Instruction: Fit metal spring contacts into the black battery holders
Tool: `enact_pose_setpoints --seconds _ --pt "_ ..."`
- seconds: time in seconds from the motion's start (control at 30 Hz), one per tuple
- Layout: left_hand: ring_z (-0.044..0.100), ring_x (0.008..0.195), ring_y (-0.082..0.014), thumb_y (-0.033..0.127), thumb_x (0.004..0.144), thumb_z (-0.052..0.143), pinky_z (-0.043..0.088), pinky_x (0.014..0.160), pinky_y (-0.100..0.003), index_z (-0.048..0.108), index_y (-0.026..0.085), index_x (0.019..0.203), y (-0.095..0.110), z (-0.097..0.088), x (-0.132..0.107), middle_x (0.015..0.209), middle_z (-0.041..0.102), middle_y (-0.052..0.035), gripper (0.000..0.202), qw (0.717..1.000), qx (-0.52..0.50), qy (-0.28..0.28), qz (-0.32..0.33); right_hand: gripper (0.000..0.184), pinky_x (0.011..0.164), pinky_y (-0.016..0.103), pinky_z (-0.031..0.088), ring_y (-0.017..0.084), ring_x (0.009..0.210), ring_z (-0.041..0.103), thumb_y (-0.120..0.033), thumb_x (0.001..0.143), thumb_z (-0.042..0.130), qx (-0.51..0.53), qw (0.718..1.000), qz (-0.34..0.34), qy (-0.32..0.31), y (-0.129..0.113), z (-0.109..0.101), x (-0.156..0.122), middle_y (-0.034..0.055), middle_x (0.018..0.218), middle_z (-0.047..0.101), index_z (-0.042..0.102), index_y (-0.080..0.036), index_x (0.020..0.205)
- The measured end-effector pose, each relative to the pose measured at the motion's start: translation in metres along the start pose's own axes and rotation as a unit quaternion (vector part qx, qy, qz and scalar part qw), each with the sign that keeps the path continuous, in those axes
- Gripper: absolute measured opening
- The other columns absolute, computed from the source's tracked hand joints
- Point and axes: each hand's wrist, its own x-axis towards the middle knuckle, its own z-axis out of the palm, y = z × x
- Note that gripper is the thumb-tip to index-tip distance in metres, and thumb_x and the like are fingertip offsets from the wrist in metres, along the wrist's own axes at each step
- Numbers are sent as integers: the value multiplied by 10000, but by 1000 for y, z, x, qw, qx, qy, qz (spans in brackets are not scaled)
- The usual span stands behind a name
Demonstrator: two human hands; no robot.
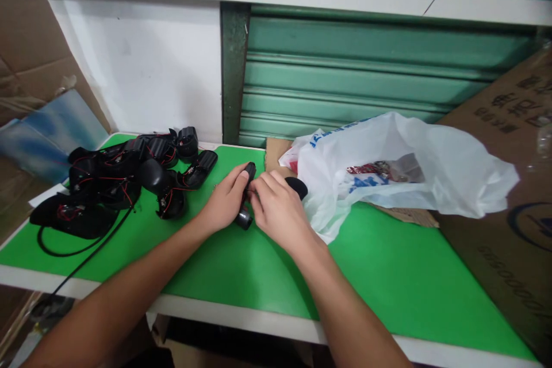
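Observation:
My left hand is closed around a black plastic part, with the thumb along its upper end. Close beside it, my right hand has its fingertips pinched together against that part. What they pinch is hidden. Below my left fingers a shiny black rounded end sticks out; whether it belongs to the held part I cannot tell. A black rounded cup-like piece shows just behind my right hand. To the left lies a pile of black plastic housings with thin red wires.
A white plastic bag holding red-wired items lies on cardboard to the right. Large cardboard boxes flank the green tabletop, one at the right. A black cable hangs over the front left edge. A green shutter stands behind.

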Motion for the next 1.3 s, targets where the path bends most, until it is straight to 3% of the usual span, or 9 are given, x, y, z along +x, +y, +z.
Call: enact_pose_setpoints --seconds 0.23,0.5,0.7,0.9,1.1,1.3 --pt "585 1337 -274 391 1038 397 415 1181 -428 536 114 1463 0 0 -4 1413 651 -149 525 999 39 13 36 137 767 400 472 288 915 562 -93 950 529 -15 1000 6 -11 -2 3 -1 116 907 659 645 -162 922" --pt "667 1167 -289 503 897 677 519 1052 -413 727 236 1192 -14 -1 4 1090 754 -56 401 983 -173 36 -40 127 779 393 476 256 867 586 -158 963 579 108 993 10 40 11 6 0 57 870 684 622 -228 866" --pt "664 1057 -262 539 919 613 552 942 -368 694 203 1206 -6 -3 6 1080 727 -54 450 978 -200 14 -59 72 797 383 477 246 895 601 -166 936 619 166 981 33 92 13 4 2 48 902 682 627 -223 894" --pt "594 1199 -233 443 1003 476 447 1080 -335 677 171 1183 -5 -1 5 1209 706 -60 383 986 -165 18 -24 126 788 374 465 238 868 578 -115 951 570 159 983 8 88 9 2 2 51 878 667 615 -212 884" --pt "655 1150 -251 506 905 660 479 1066 -378 686 192 1205 -2 -2 2 1129 751 -49 436 935 -338 -42 -98 124 802 385 477 233 859 592 -161 979 572 172 978 5 118 7 1 3 46 877 697 639 -230 900" --pt "633 1213 -246 498 880 706 465 1103 -367 732 195 1073 4 1 0 1116 759 -39 360 927 -362 -12 -102 147 810 400 501 237 876 614 -174 985 570 176 975 0 138 6 2 4 56 865 715 676 -225 897"
